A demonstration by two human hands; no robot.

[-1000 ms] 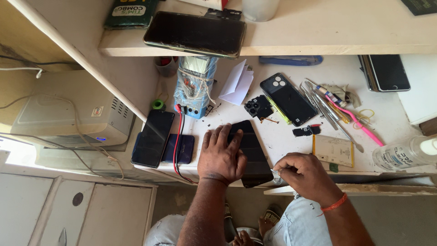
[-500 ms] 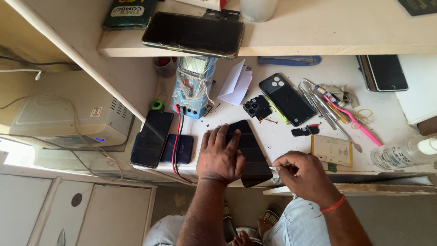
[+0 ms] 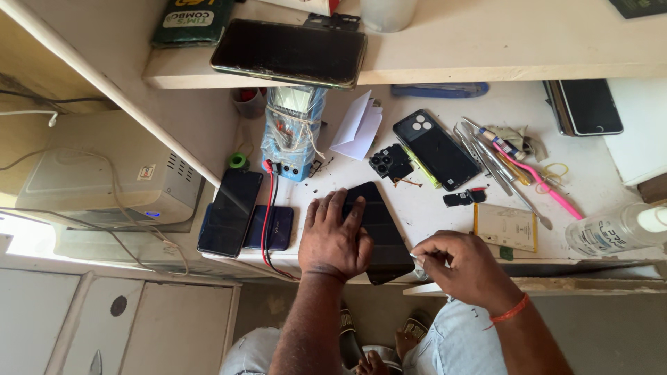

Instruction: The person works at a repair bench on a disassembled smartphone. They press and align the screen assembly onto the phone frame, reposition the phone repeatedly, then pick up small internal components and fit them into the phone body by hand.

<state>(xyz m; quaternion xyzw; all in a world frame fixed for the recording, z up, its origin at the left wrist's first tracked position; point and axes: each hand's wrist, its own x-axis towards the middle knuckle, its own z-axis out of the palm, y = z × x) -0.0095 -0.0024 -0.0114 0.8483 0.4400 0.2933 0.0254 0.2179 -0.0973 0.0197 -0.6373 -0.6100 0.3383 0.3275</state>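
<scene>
The counter (image 3: pixel 431 215) carries the work, with a shelf (image 3: pixel 486 55) above it. The dark phone (image 3: pixel 379 226) being worked on lies flat at the counter's near edge, between the two hands. The left hand (image 3: pixel 335 239) lies palm down on its left part, fingers spread and flat, so this grip pins rather than pinches. The right hand (image 3: pixel 462 267) sits just beside the phone's lower right corner, thumb and forefinger pressed together on a small pale tool (image 3: pixel 417 258); its tip is too small to make out.

To do this step well, I judge the left hand should bear down evenly so the phone cannot slide off the edge, while the right works the tool at a shallow angle along the seam, with light force, since a slip could gouge the phone or a finger.

Counted, largest first: one grey box (image 3: pixel 104 180) at the left; one large device (image 3: pixel 288 52) on the shelf; five flat phones or backs on the counter, counting the one in hand; one taped blue unit (image 3: pixel 292 132); one clear bottle (image 3: pixel 615 232); one pale battery (image 3: pixel 506 228); one folded paper (image 3: pixel 358 128); one pink toothbrush (image 3: pixel 538 184); one camera module (image 3: pixel 389 163). The metal tools beside the brush overlap too much to count.
</scene>
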